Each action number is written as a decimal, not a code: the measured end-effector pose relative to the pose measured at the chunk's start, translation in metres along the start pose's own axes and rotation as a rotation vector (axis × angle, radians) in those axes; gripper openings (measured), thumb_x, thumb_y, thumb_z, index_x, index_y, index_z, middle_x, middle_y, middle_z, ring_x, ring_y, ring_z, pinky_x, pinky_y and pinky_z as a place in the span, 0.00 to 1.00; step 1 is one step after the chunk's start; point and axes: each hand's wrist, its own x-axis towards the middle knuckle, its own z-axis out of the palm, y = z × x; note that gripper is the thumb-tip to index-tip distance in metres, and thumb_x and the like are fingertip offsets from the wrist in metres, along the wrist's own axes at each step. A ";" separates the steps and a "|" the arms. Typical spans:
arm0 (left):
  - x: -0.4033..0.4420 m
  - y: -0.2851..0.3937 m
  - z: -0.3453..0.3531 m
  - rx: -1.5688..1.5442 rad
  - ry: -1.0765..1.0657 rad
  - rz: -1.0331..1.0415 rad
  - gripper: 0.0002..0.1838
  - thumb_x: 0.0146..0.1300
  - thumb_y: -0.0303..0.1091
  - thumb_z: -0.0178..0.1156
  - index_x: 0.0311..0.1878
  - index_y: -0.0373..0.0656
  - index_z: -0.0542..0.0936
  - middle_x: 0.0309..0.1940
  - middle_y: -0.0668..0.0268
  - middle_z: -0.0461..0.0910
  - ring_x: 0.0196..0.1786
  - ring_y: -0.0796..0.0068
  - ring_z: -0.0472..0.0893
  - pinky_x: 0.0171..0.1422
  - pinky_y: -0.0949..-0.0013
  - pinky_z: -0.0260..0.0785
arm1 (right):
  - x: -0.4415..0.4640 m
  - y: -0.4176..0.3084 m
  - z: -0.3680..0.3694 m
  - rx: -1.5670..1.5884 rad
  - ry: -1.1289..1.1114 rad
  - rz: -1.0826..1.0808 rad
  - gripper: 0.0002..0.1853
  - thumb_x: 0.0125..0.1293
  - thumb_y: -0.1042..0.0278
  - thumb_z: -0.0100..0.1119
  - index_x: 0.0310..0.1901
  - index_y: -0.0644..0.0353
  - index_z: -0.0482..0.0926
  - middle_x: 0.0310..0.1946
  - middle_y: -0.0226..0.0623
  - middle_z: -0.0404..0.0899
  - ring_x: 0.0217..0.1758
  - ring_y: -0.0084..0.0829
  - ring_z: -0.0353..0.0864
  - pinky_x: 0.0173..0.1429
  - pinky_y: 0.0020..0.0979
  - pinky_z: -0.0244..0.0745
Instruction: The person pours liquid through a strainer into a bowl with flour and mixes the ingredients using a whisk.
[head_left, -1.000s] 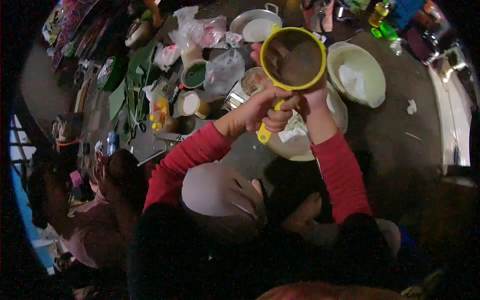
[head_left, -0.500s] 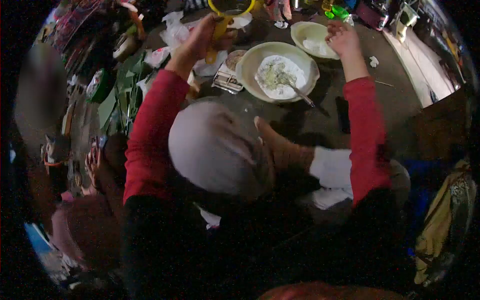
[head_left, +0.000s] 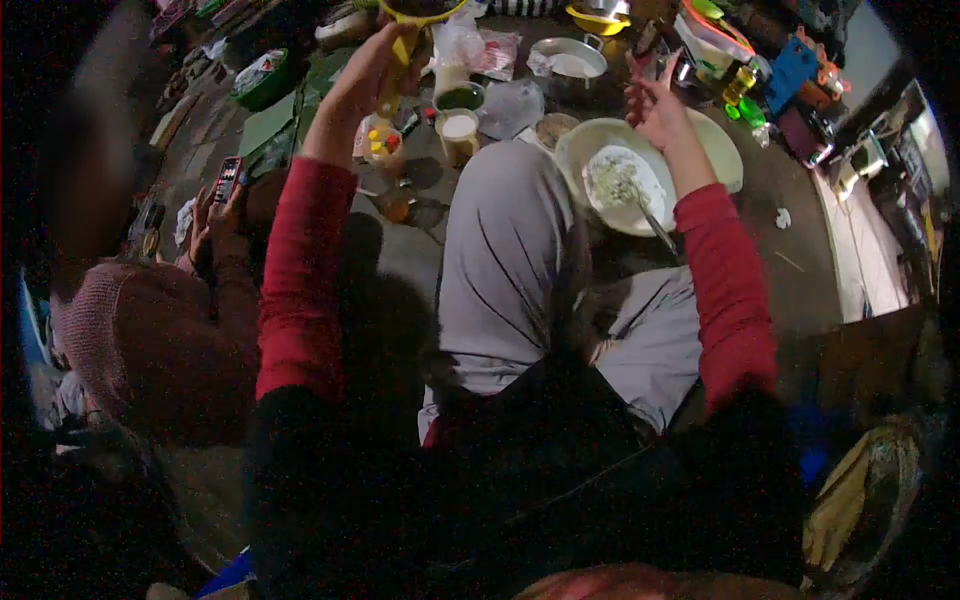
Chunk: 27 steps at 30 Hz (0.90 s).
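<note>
My left hand (head_left: 370,75) is raised at the top left, its fingers wrapped round the handle of a yellow strainer (head_left: 402,48) whose round rim is cut off by the upper edge. Above the large pale bowl (head_left: 578,178) is my right hand (head_left: 658,118), blurred, its fingers apart and no held thing visible. White powder with a greenish patch (head_left: 612,178) lies in that bowl, and a metal spoon (head_left: 655,225) leans out over the near rim. A second pale bowl (head_left: 728,150) stands just behind, partly hidden by my right hand and wrist.
Beyond my raised knee (head_left: 505,250) stand a cup of white stuff (head_left: 460,135), a tub of green stuff (head_left: 460,97) and a metal pan (head_left: 590,50). At left, another person's hand holds a phone (head_left: 228,178). Bottles and a green basin (head_left: 262,85) lie further out.
The view has shifted, bringing more floor items into sight. My knee is now upright between my arms. My left hand still grips the strainer; my right hand has moved from the second bowl to the large bowl.
</note>
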 end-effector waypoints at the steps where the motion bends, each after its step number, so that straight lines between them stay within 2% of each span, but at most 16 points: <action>1: -0.001 -0.008 -0.015 0.122 -0.087 0.185 0.16 0.62 0.48 0.42 0.38 0.45 0.70 0.21 0.72 0.69 0.18 0.84 0.64 0.20 0.80 0.53 | 0.012 0.012 0.003 -0.011 -0.054 0.073 0.07 0.59 0.63 0.52 0.36 0.54 0.75 0.27 0.31 0.76 0.27 0.26 0.72 0.30 0.29 0.65; 2: 0.005 -0.021 -0.028 0.119 -0.079 0.192 0.16 0.62 0.48 0.42 0.38 0.45 0.70 0.21 0.72 0.69 0.18 0.84 0.64 0.20 0.80 0.53 | 0.021 0.027 0.008 -0.023 -0.106 0.145 0.08 0.59 0.62 0.52 0.36 0.55 0.74 0.27 0.34 0.76 0.28 0.29 0.74 0.30 0.29 0.66; 4: 0.021 -0.043 -0.047 -0.233 -0.249 0.010 0.15 0.63 0.46 0.44 0.43 0.47 0.72 0.21 0.74 0.69 0.19 0.83 0.66 0.19 0.81 0.57 | 0.027 0.062 0.026 -0.123 -0.110 0.150 0.07 0.59 0.64 0.51 0.36 0.56 0.74 0.27 0.35 0.76 0.28 0.29 0.74 0.29 0.30 0.67; 5: 0.022 -0.047 -0.044 -0.236 -0.251 0.011 0.15 0.63 0.46 0.44 0.43 0.47 0.72 0.21 0.74 0.69 0.19 0.83 0.66 0.19 0.81 0.57 | 0.033 0.081 0.032 -0.121 -0.128 0.188 0.07 0.59 0.65 0.50 0.37 0.56 0.74 0.28 0.35 0.76 0.28 0.30 0.74 0.29 0.31 0.68; 7: 0.016 -0.060 -0.029 -0.294 -0.086 -0.129 0.16 0.64 0.47 0.41 0.40 0.46 0.71 0.13 0.76 0.63 0.12 0.83 0.60 0.15 0.80 0.54 | 0.052 0.129 0.037 -0.194 -0.094 0.250 0.09 0.60 0.63 0.50 0.39 0.56 0.74 0.32 0.33 0.76 0.29 0.27 0.73 0.29 0.29 0.67; 8: 0.017 -0.069 -0.032 -0.295 -0.089 -0.135 0.16 0.64 0.47 0.41 0.40 0.46 0.71 0.13 0.76 0.63 0.12 0.83 0.60 0.15 0.80 0.54 | 0.063 0.157 0.037 -0.269 -0.042 0.279 0.11 0.61 0.60 0.51 0.41 0.56 0.74 0.35 0.31 0.76 0.30 0.23 0.73 0.31 0.27 0.67; 10: 0.021 -0.084 -0.036 -0.273 -0.155 -0.198 0.17 0.62 0.45 0.38 0.39 0.44 0.71 0.15 0.71 0.66 0.14 0.80 0.62 0.20 0.78 0.55 | 0.085 0.197 0.043 -0.567 -0.223 0.356 0.16 0.60 0.55 0.52 0.45 0.55 0.72 0.36 0.32 0.75 0.33 0.25 0.75 0.31 0.27 0.68; 11: 0.019 -0.091 -0.035 -0.273 -0.156 -0.208 0.17 0.62 0.45 0.38 0.39 0.44 0.71 0.15 0.71 0.66 0.14 0.80 0.62 0.20 0.78 0.55 | 0.088 0.210 0.048 -0.563 -0.218 0.364 0.16 0.60 0.55 0.52 0.45 0.55 0.72 0.36 0.32 0.75 0.33 0.25 0.75 0.31 0.27 0.68; 13: 0.011 -0.094 -0.027 -0.221 0.013 -0.102 0.17 0.62 0.45 0.37 0.38 0.44 0.71 0.14 0.69 0.65 0.13 0.79 0.61 0.18 0.76 0.54 | 0.078 0.222 0.080 -0.612 -0.135 0.330 0.20 0.59 0.50 0.52 0.48 0.52 0.70 0.36 0.31 0.75 0.32 0.25 0.76 0.29 0.27 0.68; 14: 0.012 -0.103 -0.032 -0.225 0.009 -0.112 0.17 0.62 0.45 0.37 0.38 0.44 0.71 0.14 0.69 0.65 0.13 0.79 0.61 0.18 0.76 0.54 | 0.090 0.234 0.088 -0.611 -0.127 0.338 0.20 0.59 0.50 0.52 0.48 0.52 0.70 0.36 0.31 0.75 0.32 0.25 0.76 0.29 0.27 0.68; 16: 0.016 -0.126 -0.048 -0.367 -0.032 -0.235 0.17 0.62 0.44 0.36 0.39 0.43 0.70 0.13 0.69 0.65 0.13 0.78 0.61 0.18 0.76 0.54 | 0.115 0.258 0.099 -0.696 -0.267 0.234 0.22 0.58 0.46 0.52 0.48 0.51 0.69 0.36 0.32 0.75 0.31 0.25 0.77 0.27 0.27 0.68; 20: 0.016 -0.146 -0.071 -0.484 0.062 -0.290 0.17 0.62 0.43 0.35 0.43 0.42 0.68 0.13 0.69 0.64 0.12 0.79 0.61 0.18 0.77 0.54 | 0.142 0.287 0.101 -0.692 -0.227 0.398 0.21 0.60 0.47 0.50 0.47 0.54 0.70 0.34 0.32 0.75 0.30 0.24 0.76 0.26 0.26 0.67; 21: 0.012 -0.143 -0.072 -0.417 0.062 -0.257 0.18 0.62 0.43 0.35 0.44 0.42 0.68 0.13 0.69 0.64 0.12 0.80 0.61 0.17 0.77 0.54 | 0.167 0.326 0.080 -0.524 -0.262 0.331 0.20 0.61 0.48 0.49 0.45 0.56 0.70 0.32 0.31 0.74 0.30 0.23 0.75 0.26 0.26 0.66; 23: 0.006 -0.147 -0.075 -0.402 0.105 -0.264 0.18 0.63 0.43 0.35 0.44 0.42 0.68 0.13 0.69 0.63 0.12 0.80 0.61 0.17 0.78 0.54 | 0.171 0.341 0.073 -0.357 -0.290 0.274 0.19 0.62 0.50 0.48 0.44 0.58 0.71 0.30 0.30 0.73 0.29 0.22 0.75 0.26 0.25 0.66; 25: 0.004 -0.155 -0.078 -0.388 0.143 -0.272 0.18 0.63 0.43 0.34 0.45 0.42 0.68 0.13 0.69 0.63 0.12 0.80 0.61 0.16 0.78 0.54 | 0.141 0.306 0.094 -0.720 -0.271 0.027 0.15 0.64 0.55 0.47 0.41 0.59 0.71 0.26 0.27 0.71 0.25 0.19 0.70 0.26 0.23 0.63; 27: 0.002 -0.167 -0.083 -0.421 0.179 -0.328 0.19 0.63 0.45 0.35 0.45 0.42 0.69 0.13 0.70 0.63 0.12 0.80 0.60 0.16 0.78 0.54 | 0.152 0.326 0.086 -0.689 -0.236 0.042 0.14 0.64 0.56 0.47 0.40 0.59 0.71 0.25 0.25 0.69 0.24 0.19 0.67 0.26 0.22 0.61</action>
